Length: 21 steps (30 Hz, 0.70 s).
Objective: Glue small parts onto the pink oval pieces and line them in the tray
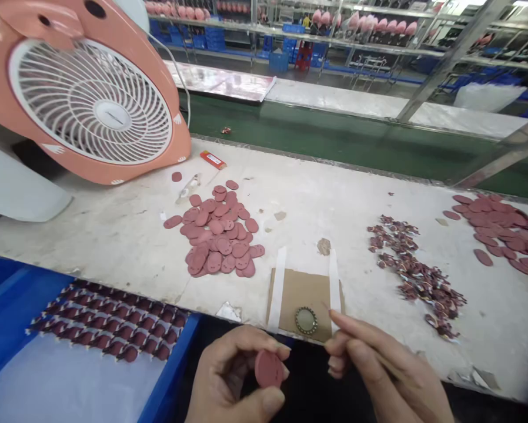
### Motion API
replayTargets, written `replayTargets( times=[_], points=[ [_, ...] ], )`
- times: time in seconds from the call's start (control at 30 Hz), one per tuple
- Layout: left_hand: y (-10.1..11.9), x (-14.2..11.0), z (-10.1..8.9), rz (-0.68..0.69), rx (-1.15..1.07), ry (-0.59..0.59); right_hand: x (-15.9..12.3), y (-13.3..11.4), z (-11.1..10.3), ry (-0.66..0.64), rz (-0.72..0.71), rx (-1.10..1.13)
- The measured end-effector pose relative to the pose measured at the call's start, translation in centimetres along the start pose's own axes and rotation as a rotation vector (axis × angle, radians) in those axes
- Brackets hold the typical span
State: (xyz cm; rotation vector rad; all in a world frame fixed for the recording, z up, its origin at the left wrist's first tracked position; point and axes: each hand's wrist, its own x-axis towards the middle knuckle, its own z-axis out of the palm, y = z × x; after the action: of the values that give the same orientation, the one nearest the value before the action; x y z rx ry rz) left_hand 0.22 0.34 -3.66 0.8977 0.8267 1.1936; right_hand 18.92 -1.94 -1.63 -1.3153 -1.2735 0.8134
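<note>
Over a counter [317, 223], the left hand [231, 376] grips a pink oval disc [268, 369]; the right hand [374, 367] hovers near a round metal ring [306, 321] on cardboard [303, 296].

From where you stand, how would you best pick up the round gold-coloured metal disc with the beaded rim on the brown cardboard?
Probably pinch the beaded rim from above on the near side with the right hand; the left hand holds a pink oval piece. The disc lies flat, so only its edge offers a grip.

Bright, even indoor light casts only faint shadows. Glare shines on the glossy fan [87, 100] up-left of the fingers [361, 346], which look slightly soft; the frame edges bow outward.
</note>
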Motion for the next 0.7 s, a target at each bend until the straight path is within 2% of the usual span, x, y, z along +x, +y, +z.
replayTargets(
  times=[0.07, 0.1, 0.2, 0.43, 0.57, 0.7],
  points=[
    [0.4, 0.0, 0.8, -0.238, -0.166, 0.094, 0.6, 0.8, -1.4, -0.029, -0.164, -0.145],
    [0.4, 0.1, 1.1, -0.312, -0.221, 0.136, 0.8, 1.2, -1.9, -0.051, -0.223, -0.201],
    [0.2, 0.3, 1.5, -0.434, -0.311, 0.182, 1.1, 2.2, -1.9, -0.094, -0.283, -0.291],
    [-0.1, 0.6, 0.8, -0.516, -0.388, 0.127, 1.7, 2.3, -0.7, -0.130, -0.305, -0.366],
    [0.4, 0.7, 1.5, -0.510, -0.368, 0.132, 0.9, 0.9, -0.9, -0.052, -0.273, -0.274],
    [0.4, 0.8, 2.0, -0.515, -0.350, 0.073, -0.1, -0.8, 0.2, 0.006, -0.259, -0.076]
  ],
)
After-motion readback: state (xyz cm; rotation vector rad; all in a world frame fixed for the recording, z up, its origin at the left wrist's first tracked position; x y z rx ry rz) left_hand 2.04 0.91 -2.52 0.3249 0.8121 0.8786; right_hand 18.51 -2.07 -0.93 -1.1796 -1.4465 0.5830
